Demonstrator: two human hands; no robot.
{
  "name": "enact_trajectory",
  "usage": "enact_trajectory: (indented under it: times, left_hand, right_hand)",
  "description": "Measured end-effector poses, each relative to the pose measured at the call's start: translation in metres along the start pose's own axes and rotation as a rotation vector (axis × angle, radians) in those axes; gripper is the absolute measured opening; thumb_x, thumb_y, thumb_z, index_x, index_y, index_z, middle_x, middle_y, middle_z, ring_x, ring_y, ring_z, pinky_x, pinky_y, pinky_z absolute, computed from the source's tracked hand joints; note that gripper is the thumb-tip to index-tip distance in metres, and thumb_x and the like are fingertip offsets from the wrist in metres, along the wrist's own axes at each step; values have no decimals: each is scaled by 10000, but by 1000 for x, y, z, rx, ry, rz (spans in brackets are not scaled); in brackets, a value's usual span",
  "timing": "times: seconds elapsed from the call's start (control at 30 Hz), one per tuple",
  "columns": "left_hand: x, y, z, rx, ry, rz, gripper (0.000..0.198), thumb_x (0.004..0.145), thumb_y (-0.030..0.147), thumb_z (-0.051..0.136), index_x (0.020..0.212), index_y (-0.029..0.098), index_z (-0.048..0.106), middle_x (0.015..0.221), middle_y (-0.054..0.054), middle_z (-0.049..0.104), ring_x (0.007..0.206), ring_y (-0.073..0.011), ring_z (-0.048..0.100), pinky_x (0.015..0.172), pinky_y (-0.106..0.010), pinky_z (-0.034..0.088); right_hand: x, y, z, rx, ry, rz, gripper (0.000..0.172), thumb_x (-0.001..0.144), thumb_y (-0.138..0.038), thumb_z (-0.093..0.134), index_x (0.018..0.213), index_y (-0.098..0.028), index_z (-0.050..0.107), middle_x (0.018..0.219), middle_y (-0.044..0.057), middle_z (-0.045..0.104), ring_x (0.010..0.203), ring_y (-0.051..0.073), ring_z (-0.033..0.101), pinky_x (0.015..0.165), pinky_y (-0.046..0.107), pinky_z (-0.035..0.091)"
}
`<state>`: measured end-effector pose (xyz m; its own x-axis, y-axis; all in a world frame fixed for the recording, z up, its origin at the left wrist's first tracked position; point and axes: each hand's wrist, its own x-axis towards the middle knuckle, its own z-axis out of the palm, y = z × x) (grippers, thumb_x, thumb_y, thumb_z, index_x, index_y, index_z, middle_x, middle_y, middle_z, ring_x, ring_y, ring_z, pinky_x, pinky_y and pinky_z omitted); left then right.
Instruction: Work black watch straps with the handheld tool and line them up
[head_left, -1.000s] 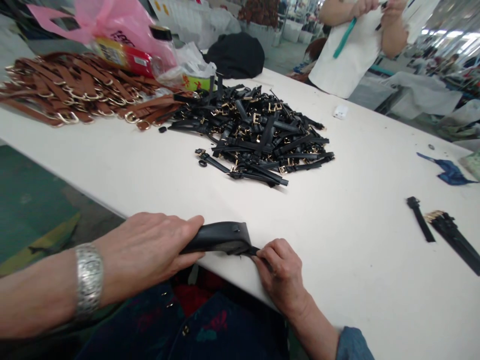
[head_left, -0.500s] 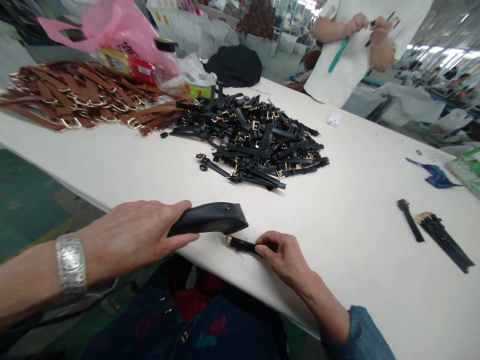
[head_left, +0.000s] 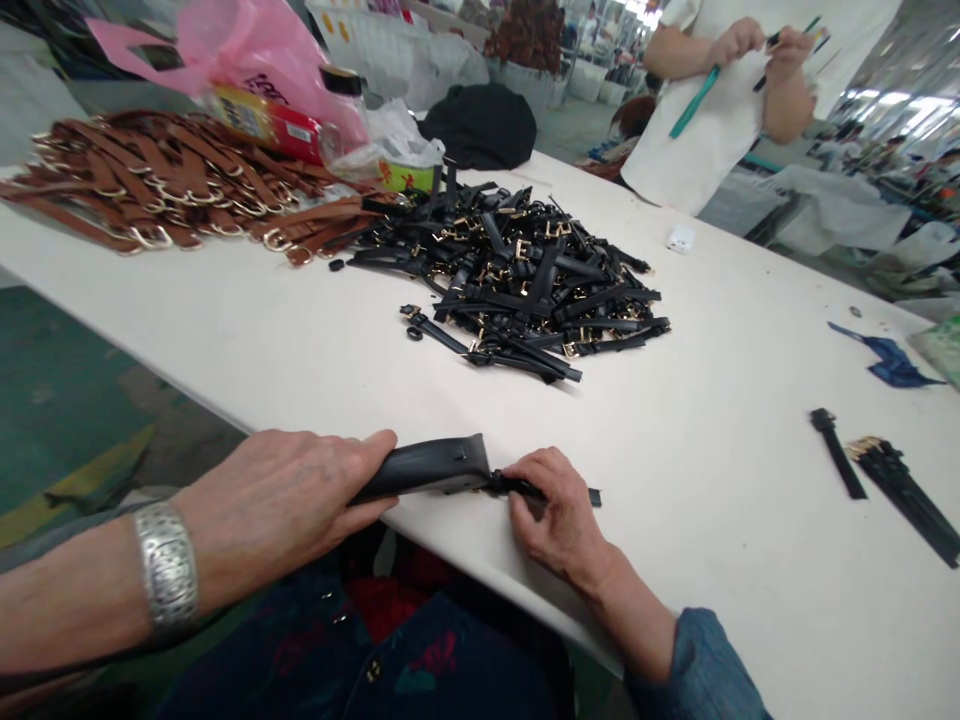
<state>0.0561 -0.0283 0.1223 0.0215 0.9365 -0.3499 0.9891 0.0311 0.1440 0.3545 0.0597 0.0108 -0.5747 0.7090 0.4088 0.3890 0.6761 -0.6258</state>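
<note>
My left hand (head_left: pixel 292 500), with a silver bracelet at the wrist, is closed around a black hand tool shaped like a hair clipper (head_left: pixel 424 466). The broad end of this tool is over the buckle end of a short black buckle strap (head_left: pixel 594 497) and hides the buckle. My right hand (head_left: pixel 555 510) presses and pinches that strap near the table's front edge. The strap's cut end sticks out to the right, past my fingers. Beyond both hands lies a big heap of black buckle straps (head_left: pixel 525 280) with gold-coloured buckles.
Brown buckle straps (head_left: pixel 172 180) are piled at the back left beside a pink bag (head_left: pixel 247 50) and a black cap (head_left: pixel 480 125). Several black straps (head_left: pixel 904 495) and a blue scrap (head_left: pixel 889 358) lie at right. Across the white table (head_left: pixel 720 400) stands a person (head_left: pixel 697 110) handling a green strip.
The tool has come down and now covers the strap's buckle end. My right hand has shifted its grip closer to the buckle, so the strap's tail shows on the right.
</note>
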Motion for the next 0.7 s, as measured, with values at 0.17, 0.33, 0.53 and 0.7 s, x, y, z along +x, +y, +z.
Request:
enact_trajectory:
  times: [0.17, 0.33, 0.53, 0.7]
  left_hand:
    - [4, 8, -5, 82, -23, 6, 254, 990, 488, 528, 1016, 276, 665, 777, -118, 793, 738, -374, 777, 649, -439, 446]
    - [-2, -2, -5, 30, -28, 27, 211, 1002, 458, 574, 1016, 275, 678, 791, -80, 802, 740, -328, 768, 654, -399, 421]
    - [-9, -4, -7, 24, -64, 24, 224, 1037, 440, 545, 991, 273, 686, 757, -10, 770, 681, -256, 706, 642, -355, 361]
    - [2, 9, -12, 53, -33, 70, 177, 1038, 408, 558, 1032, 277, 676, 861, -65, 834, 767, -290, 760, 659, -376, 400]
  right_hand:
    - [8, 3, 4, 47, -81, -42, 144, 987, -157, 736, 1043, -233, 845, 900, 63, 803, 836, 231, 750, 767, 341, 592]
    - [10, 10, 7, -46, -154, -67, 146, 1059, -165, 733, 954, -242, 799, 873, 47, 790, 812, 199, 747, 756, 289, 575]
    - [15, 8, 7, -168, -190, -63, 178, 1091, -191, 689, 929, -243, 742, 874, 37, 757, 788, 188, 699, 726, 275, 526]
    - [17, 8, 9, -146, -203, 32, 174, 1078, -174, 661, 938, -255, 726, 884, 14, 756, 801, 181, 701, 736, 269, 505]
